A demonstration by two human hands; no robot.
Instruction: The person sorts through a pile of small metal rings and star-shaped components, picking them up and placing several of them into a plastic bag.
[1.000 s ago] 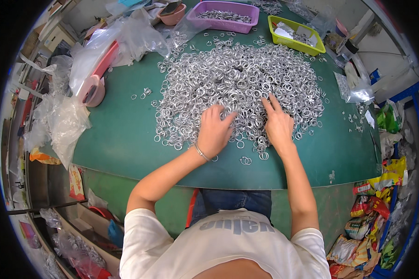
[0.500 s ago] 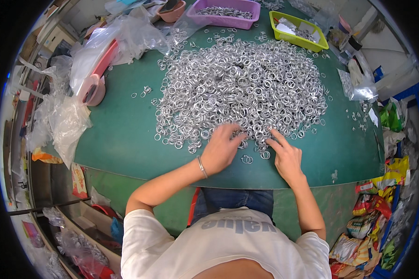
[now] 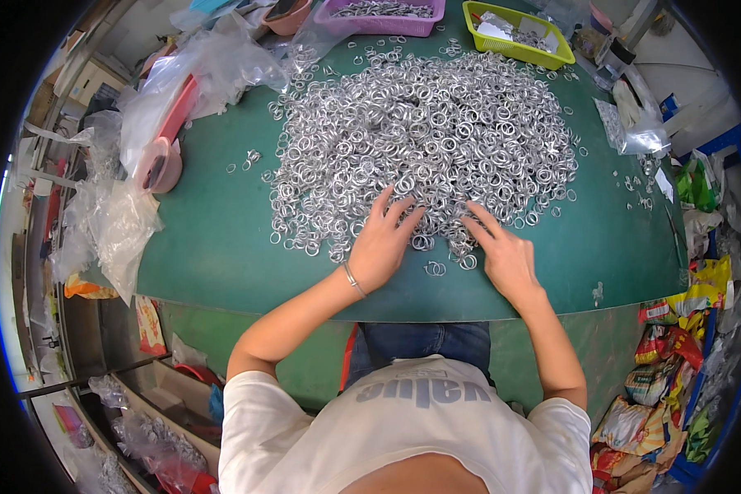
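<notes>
A wide heap of small silver metal rings (image 3: 436, 123) covers the middle of the green table (image 3: 214, 222). At the heap's near edge my left hand (image 3: 380, 243), with a thin bracelet on its wrist, rests with fingers spread on the rings. To its right lies my right hand (image 3: 506, 259), its thumb hidden in part and its fingers stretched out over the rings. Neither hand shows a ring gripped in it. Between the two hands, a few loose rings (image 3: 435, 268) lie nearer to me than the heap.
At the back stand a purple basket (image 3: 379, 26) of metal pieces and a yellow-green basket (image 3: 519, 51). Clear plastic bags (image 3: 123, 222) and a pink container (image 3: 162, 167) line the left side. A flat plastic bag (image 3: 639, 132) lies at the right. Colourful packages (image 3: 659, 370) fill the right shelf.
Both hands have reached slightly farther onto the heap. The left hand's fingers, blurred and bent before, are now spread. The whole view has shifted a little.
</notes>
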